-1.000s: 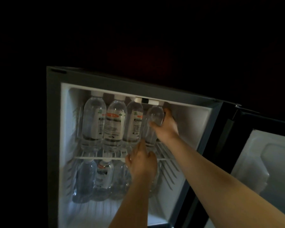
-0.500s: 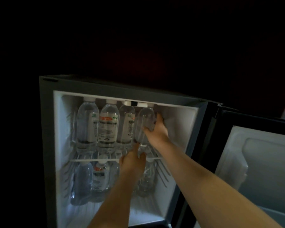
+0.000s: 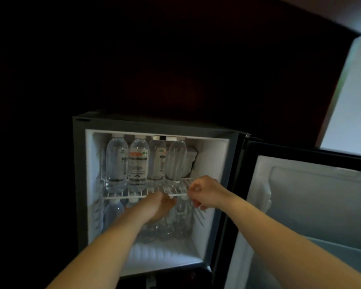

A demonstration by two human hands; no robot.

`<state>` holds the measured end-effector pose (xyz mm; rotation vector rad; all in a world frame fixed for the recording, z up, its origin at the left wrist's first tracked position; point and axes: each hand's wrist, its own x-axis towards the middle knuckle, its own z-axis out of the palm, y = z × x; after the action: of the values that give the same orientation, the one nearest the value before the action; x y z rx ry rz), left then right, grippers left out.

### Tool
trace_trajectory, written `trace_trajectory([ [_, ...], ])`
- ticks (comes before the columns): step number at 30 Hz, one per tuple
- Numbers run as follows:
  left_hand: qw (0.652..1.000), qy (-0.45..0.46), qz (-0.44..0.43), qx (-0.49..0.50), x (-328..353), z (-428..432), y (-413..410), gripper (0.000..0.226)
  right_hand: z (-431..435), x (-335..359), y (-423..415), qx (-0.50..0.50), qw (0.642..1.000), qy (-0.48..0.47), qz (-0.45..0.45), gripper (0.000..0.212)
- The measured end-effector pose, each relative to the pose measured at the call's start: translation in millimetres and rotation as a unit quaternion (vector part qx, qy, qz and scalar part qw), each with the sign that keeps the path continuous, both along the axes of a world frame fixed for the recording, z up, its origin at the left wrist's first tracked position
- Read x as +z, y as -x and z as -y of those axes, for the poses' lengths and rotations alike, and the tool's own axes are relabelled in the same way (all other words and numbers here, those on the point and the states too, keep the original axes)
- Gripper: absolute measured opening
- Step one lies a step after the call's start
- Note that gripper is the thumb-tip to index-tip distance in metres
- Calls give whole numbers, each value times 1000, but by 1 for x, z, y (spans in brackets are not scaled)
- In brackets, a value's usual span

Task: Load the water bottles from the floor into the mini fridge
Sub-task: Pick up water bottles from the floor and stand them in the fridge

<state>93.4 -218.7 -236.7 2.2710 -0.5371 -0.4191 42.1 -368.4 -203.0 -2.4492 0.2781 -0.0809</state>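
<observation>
Occlusion: left hand (image 3: 157,207) and its forearm cover the middle of the lower compartment; the fingertips are blurred against the plastic, so I cannot tell whether they touch or hold a bottle.
Hard to see: room around the mini fridge (image 3: 79,184) is almost black; labels are unreadable; the bottom edge of the cabinet is lost in shadow.
Cut off: door (image 3: 300,205) swings open to the right and runs out of frame.
Top shelf: four upper bottles (image 3: 138,161) stand upright in a row on the wire shelf (image 3: 121,196), caps near the ceiling, sides touching or nearly so.
Back right: white block (image 3: 191,157) sits behind the rightmost bottle.
Lower compartment: lower bottles (image 3: 113,211) stand upright under the shelf; count unclear.
Right hand (image 3: 205,190): fingers curled into a fist, nothing visible inside, in front of the shelf's front right corner.
Left hand: just under the shelf's front edge, reaching in.
</observation>
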Motion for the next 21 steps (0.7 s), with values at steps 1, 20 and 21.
trace_trajectory([
  [1, 999, -26, 6, -20, 1, -2, 3, 33, -1, 1, 8, 8, 1000, 12, -24, 19],
  [20, 909, -246, 131, -309, 67, 89, 179, 53, 99, 42, 231, 14, 988, 84, -126, 26],
  [21, 905, -249, 135, -318, 67, 100, 191, 54, 108, 40, 246, 3, 989, 74, -131, 24],
])
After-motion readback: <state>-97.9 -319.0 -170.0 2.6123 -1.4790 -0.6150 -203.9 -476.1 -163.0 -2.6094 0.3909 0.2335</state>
